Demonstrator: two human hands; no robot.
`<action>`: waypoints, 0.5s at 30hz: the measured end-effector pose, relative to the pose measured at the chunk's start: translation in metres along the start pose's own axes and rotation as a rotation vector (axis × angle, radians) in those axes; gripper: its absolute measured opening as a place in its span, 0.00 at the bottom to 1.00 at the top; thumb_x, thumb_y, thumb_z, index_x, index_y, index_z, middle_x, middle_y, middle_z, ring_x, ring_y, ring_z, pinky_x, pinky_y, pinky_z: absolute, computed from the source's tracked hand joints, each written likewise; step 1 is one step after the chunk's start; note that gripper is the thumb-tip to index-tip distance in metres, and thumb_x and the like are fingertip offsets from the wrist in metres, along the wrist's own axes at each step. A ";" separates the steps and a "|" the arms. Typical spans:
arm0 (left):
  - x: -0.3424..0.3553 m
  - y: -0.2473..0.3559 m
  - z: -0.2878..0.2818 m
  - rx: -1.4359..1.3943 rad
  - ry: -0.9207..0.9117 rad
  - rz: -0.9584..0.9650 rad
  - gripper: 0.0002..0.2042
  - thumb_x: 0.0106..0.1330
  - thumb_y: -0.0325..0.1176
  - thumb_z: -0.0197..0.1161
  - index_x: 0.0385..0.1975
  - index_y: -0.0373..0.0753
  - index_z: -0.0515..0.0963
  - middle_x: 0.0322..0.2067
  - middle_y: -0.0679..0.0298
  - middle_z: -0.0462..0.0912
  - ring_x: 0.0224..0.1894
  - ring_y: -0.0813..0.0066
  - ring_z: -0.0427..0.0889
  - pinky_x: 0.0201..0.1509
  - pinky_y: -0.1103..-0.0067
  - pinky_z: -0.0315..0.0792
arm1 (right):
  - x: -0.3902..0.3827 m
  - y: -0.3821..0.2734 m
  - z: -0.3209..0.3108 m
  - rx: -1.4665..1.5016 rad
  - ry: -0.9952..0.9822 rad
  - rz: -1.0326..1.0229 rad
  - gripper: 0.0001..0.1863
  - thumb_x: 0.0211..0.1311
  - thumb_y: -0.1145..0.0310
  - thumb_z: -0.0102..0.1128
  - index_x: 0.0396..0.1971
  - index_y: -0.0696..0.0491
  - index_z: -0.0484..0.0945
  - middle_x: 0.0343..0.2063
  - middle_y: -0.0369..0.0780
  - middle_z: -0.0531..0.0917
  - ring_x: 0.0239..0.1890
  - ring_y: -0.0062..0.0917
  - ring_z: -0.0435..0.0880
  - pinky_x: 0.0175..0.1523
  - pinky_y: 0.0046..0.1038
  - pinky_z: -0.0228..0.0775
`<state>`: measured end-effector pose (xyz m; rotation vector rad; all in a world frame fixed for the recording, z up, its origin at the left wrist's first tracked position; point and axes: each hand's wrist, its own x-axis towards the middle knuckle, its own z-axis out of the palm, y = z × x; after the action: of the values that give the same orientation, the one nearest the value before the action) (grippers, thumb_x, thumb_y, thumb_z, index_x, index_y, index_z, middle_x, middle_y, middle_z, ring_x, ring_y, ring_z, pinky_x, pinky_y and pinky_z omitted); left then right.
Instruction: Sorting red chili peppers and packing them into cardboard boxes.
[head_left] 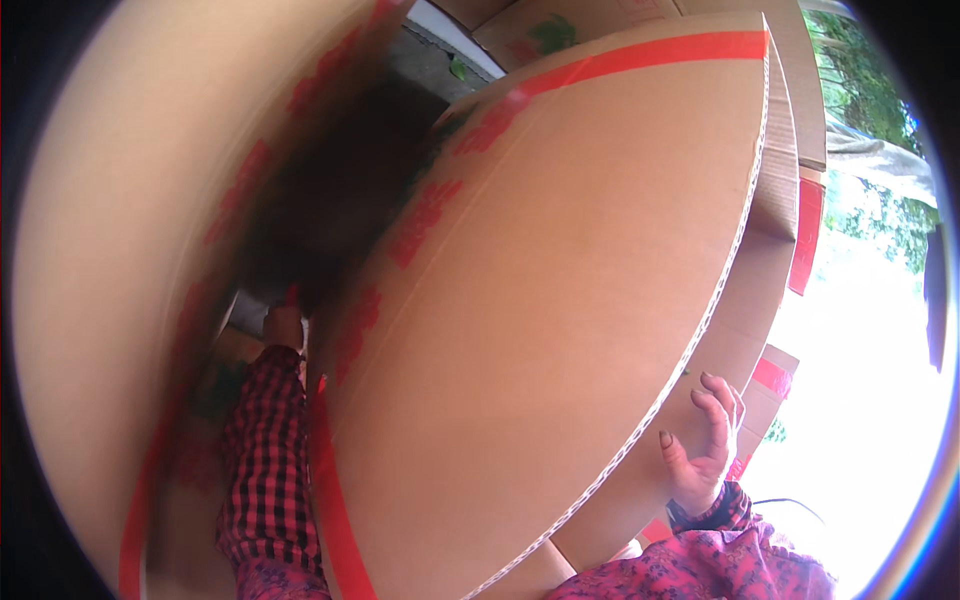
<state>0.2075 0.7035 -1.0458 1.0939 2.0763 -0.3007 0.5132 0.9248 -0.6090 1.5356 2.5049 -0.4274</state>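
Observation:
A large brown cardboard box panel (560, 260) with red tape along its borders and a bare corrugated edge fills the middle. Left of it stands another large cardboard surface (100, 250), with a dark gap between the two. Into that gap reaches my left hand (283, 326), its checked sleeve between the cardboard sides. Shadow hides most of its fingers, and whether it holds anything does not show. At the right, beside the panel's corrugated edge, is my right hand (706, 445). Its thumb and fingers are bent but apart, with nothing between them, in front of a cardboard flap (755, 300).
More cardboard boxes (600, 22) with red tape stand at the far side. Grey floor (425, 75) shows at the gap's far end. To the right are bright daylight, green foliage (860, 80) and a pale draped cloth or sheet (880, 165).

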 end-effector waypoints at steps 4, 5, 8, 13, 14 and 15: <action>0.001 0.014 -0.012 -0.212 0.170 0.047 0.11 0.51 0.22 0.49 0.33 0.39 0.76 0.31 0.52 0.76 0.34 0.53 0.75 0.37 0.66 0.70 | 0.006 0.003 -0.003 0.013 0.017 -0.011 0.26 0.34 0.72 0.62 0.40 0.57 0.68 0.47 0.47 0.68 0.51 0.41 0.62 0.54 0.40 0.54; 0.001 0.025 -0.018 -0.359 0.355 0.095 0.12 0.49 0.21 0.50 0.33 0.38 0.76 0.32 0.52 0.75 0.36 0.53 0.75 0.39 0.65 0.69 | 0.008 0.003 -0.006 0.001 0.023 0.002 0.26 0.34 0.72 0.62 0.40 0.57 0.68 0.47 0.47 0.68 0.51 0.41 0.62 0.54 0.40 0.54; -0.012 0.010 -0.027 -0.584 0.390 0.065 0.15 0.42 0.19 0.53 0.33 0.37 0.74 0.33 0.52 0.73 0.38 0.52 0.73 0.42 0.66 0.67 | 0.015 -0.001 -0.013 0.015 0.022 -0.028 0.24 0.32 0.72 0.63 0.37 0.56 0.70 0.45 0.45 0.69 0.49 0.41 0.63 0.52 0.39 0.56; -0.077 0.041 -0.121 -0.472 0.197 -0.027 0.16 0.38 0.23 0.56 0.32 0.35 0.74 0.28 0.51 0.75 0.35 0.52 0.75 0.37 0.67 0.68 | 0.009 0.009 -0.035 0.045 0.011 -0.057 0.25 0.32 0.72 0.63 0.39 0.55 0.71 0.46 0.42 0.69 0.49 0.41 0.63 0.53 0.39 0.55; -0.086 0.050 -0.138 -0.621 -0.014 -0.033 0.14 0.39 0.24 0.56 0.30 0.34 0.74 0.22 0.53 0.75 0.29 0.54 0.76 0.33 0.69 0.69 | 0.009 0.017 -0.036 0.054 -0.063 -0.057 0.25 0.33 0.71 0.63 0.39 0.54 0.70 0.46 0.42 0.69 0.49 0.42 0.62 0.54 0.41 0.53; -0.097 0.057 -0.159 -0.783 -0.201 -0.028 0.12 0.39 0.25 0.56 0.28 0.33 0.74 0.17 0.56 0.74 0.24 0.57 0.77 0.29 0.70 0.69 | 0.007 0.018 -0.051 0.048 -0.109 -0.075 0.25 0.33 0.71 0.63 0.40 0.54 0.70 0.46 0.42 0.68 0.49 0.42 0.62 0.55 0.42 0.51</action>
<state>0.2040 0.7611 -0.8596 0.5281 1.7712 0.3594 0.5259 0.9547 -0.5654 1.3984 2.4909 -0.5701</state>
